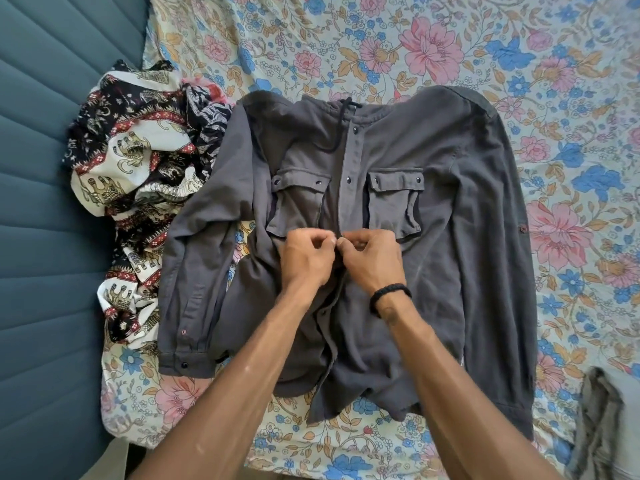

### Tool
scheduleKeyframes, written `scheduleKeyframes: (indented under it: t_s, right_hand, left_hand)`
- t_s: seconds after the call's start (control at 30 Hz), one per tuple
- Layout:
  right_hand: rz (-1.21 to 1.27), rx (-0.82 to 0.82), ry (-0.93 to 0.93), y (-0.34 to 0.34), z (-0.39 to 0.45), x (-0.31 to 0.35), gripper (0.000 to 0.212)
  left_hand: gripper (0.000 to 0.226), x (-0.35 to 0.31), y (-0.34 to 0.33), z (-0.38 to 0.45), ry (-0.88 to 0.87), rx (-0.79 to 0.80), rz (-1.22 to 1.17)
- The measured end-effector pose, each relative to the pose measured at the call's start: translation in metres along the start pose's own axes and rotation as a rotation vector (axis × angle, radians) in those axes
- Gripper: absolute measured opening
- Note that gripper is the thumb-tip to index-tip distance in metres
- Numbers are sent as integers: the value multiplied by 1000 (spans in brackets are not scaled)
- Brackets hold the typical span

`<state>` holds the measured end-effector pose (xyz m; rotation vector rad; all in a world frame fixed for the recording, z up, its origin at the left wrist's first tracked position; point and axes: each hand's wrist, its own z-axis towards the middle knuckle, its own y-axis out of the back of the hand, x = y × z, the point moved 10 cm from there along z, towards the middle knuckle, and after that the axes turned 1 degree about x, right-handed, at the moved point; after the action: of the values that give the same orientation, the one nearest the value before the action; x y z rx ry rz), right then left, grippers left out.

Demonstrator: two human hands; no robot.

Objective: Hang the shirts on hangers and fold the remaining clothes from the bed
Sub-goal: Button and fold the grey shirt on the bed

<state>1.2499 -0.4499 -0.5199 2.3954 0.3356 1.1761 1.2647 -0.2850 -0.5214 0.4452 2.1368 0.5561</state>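
I am seeing my left hand (306, 259) and right hand (369, 259) pinching the front placket of the grey shirt (446, 216), thumbs meeting just below its chest pockets. The shirt is lying face up on the floral bedsheet (450, 39), its long axis running away from me, collar pointing far, hem near. A patterned pile of clothes (131, 161) is sitting against its left sleeve.

hands (337, 252) hide shirt (450, 237) placket; grey cloth (599, 427) cropped.
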Motion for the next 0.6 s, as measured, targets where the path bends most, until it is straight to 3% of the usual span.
scheduleKeyframes:
  t_s: [0.03,0.1,0.2,0.27,0.4,0.6]
  right_hand:
    - [-64,22,-19,2,6,0,26]
    - [-56,-86,-26,17,21,13,49]
    - [-84,-247,64,22,48,50,58]
    - [-147,-217,55,9,64,59,50]
    - [-175,-205,27,0,82,47,24]
    - [178,-267,-50,11,86,3,20]
  left_hand:
    - [15,1,-1,2,15,43,112]
    - [17,-6,7,9,-16,13,177]
    - [20,-42,27,28,-249,-204,177]
    - [23,-57,25,49,-322,-243,209]
    - [26,-60,-6,95,-229,-57,239]
    - [46,-56,-25,102,-123,-91,386]
